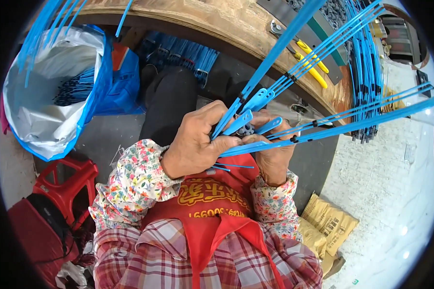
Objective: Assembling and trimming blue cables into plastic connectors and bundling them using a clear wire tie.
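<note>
In front of my red apron, both hands work on a set of long blue ribs with black joints, like part of an umbrella frame. My left hand (195,142) has its fingers closed round the ribs (277,50) that slant up and away to the right. With fingers bent and pinching, my right hand (275,159) grips the lower ribs (366,117), which point to the right. Between the hands sits a small dark toothed hub (246,129). Flat blue rib ends (239,122) with holes stick out around it. My fingers partly hide the hub.
A wooden bench (217,24) runs across the far side, bearing yellow-handled pliers (313,70) and grey small parts (333,19). Bundled blue ribs (366,72) hang over its right end. Left are a blue bag (99,96) and red stool (79,188); paper sacks (330,221) lie right.
</note>
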A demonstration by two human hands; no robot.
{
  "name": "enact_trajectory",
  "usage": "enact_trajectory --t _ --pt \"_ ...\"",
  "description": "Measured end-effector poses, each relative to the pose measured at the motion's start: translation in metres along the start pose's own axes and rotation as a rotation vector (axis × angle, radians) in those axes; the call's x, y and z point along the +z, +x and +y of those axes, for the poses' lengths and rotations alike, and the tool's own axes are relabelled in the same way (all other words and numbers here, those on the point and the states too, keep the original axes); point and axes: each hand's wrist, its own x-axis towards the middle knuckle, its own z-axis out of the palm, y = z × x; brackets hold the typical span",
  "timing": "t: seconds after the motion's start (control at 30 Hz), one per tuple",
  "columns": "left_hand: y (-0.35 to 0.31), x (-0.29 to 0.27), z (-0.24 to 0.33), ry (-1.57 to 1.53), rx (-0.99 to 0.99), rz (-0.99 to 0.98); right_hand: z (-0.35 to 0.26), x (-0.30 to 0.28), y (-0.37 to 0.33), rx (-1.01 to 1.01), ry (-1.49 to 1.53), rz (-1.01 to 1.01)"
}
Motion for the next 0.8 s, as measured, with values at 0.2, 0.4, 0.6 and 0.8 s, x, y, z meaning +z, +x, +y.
enact_trajectory --t 0.2,0.4,0.6,0.8 --pt "0.003 -0.004 -0.011 -0.025 -0.014 -0.016 -0.001 0.002 0.004 0.006 -0.081 -0.074" --pt "-0.001 0.002 -0.028 -0.025 -0.103 -0.038 0.014 0.009 -0.011 0.14 -0.038 0.076" --pt "0.001 0.001 -0.028 -0.149 -0.167 -0.216 0.005 -0.003 -0.017 0.158 0.04 0.147" --pt "0.011 -0.009 -0.006 -1.015 -0.891 -0.221 0.014 -0.025 -0.015 0.01 0.168 0.062"
